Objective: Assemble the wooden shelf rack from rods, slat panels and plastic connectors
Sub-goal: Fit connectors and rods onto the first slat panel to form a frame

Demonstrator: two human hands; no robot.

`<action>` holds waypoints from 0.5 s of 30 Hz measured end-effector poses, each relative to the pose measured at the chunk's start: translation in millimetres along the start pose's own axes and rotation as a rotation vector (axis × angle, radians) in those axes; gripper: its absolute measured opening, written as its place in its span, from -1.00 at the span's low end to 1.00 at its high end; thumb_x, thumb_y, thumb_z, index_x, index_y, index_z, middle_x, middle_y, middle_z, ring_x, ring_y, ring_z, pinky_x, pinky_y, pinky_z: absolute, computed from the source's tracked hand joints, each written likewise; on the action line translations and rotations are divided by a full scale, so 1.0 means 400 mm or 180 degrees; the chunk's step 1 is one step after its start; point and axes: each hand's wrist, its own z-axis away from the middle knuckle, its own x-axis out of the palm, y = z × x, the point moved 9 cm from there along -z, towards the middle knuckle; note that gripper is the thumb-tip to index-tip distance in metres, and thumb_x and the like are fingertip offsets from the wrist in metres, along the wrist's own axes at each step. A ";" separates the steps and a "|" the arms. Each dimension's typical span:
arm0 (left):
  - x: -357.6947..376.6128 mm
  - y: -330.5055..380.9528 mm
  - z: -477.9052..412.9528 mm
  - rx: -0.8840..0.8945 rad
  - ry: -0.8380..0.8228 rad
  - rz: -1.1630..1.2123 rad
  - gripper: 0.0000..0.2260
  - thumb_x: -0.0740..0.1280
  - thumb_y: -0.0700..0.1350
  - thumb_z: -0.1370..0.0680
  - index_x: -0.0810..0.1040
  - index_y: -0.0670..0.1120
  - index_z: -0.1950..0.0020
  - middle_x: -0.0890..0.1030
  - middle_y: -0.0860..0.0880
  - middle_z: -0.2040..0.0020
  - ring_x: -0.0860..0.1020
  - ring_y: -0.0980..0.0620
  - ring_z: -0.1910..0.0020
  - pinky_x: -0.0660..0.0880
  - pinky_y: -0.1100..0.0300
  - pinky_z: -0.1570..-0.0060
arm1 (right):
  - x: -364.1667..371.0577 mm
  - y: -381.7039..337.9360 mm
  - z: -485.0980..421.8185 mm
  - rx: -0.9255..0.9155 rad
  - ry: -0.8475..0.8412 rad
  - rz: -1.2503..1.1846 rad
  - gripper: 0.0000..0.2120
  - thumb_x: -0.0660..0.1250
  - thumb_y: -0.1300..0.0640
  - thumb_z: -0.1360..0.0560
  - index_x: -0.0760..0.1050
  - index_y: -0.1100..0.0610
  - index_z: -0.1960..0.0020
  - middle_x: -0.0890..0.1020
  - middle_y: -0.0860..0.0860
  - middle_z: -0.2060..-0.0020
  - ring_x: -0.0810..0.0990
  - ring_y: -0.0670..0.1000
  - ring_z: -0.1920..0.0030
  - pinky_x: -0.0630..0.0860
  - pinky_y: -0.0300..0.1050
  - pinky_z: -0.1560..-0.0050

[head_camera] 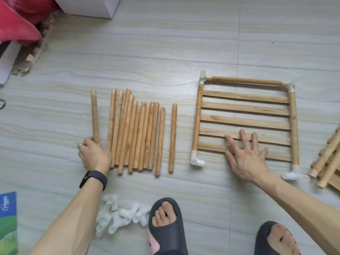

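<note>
Several wooden rods [136, 133] lie side by side on the tiled floor. My left hand [93, 155] grips the near end of one separate rod [95, 115] at the left of the row. A slat panel [244, 116] lies to the right, framed by rods on its left, far and right sides, with white plastic connectors [197, 160] at the corners. My right hand [246, 155] rests flat with spread fingers on the panel's near slats. A heap of loose white connectors [117, 214] lies near my feet.
More slat panels [327, 162] lie at the right edge. My two feet in dark slippers [165, 227] stand at the bottom. A white box [88, 6] and red cloth [20, 21] are at the far left, a green package [8, 223] at the near left.
</note>
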 end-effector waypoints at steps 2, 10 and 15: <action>-0.032 0.122 0.064 0.0976 0.0373 0.0210 -0.70 0.22 -0.24 -0.63 0.41 -0.19 -0.38 0.39 -0.26 -0.30 0.40 -0.29 -0.25 0.44 -0.21 -0.18 | -0.039 -0.002 0.015 -0.0006 0.0154 -0.0182 -0.39 -0.05 -0.31 -0.63 -0.13 -0.24 -0.61 -0.14 0.08 -0.65 -0.24 0.28 -0.61 -0.03 0.50 -0.49; 0.119 0.468 0.642 0.4091 -0.1052 0.0715 -0.70 0.41 -0.15 -0.56 0.58 -0.07 -0.30 0.59 -0.07 -0.10 0.57 -0.08 0.04 0.58 0.04 0.21 | -0.128 -0.052 0.173 0.0148 0.0734 -0.4487 -0.41 0.32 -0.41 -0.47 0.49 0.04 -0.24 0.71 -0.02 -0.09 0.66 -0.09 -0.16 0.62 -0.03 -0.13; 0.199 0.469 0.675 0.3887 -0.0994 0.0230 -0.59 0.40 0.12 -0.56 0.55 -0.07 -0.32 0.57 -0.10 -0.20 0.55 -0.10 -0.15 0.56 -0.02 -0.04 | -0.124 0.111 0.199 0.0657 0.1327 -0.4455 -0.83 0.17 -0.03 -0.70 0.40 0.02 0.01 0.53 -0.11 0.38 0.59 0.01 0.29 0.61 0.10 0.08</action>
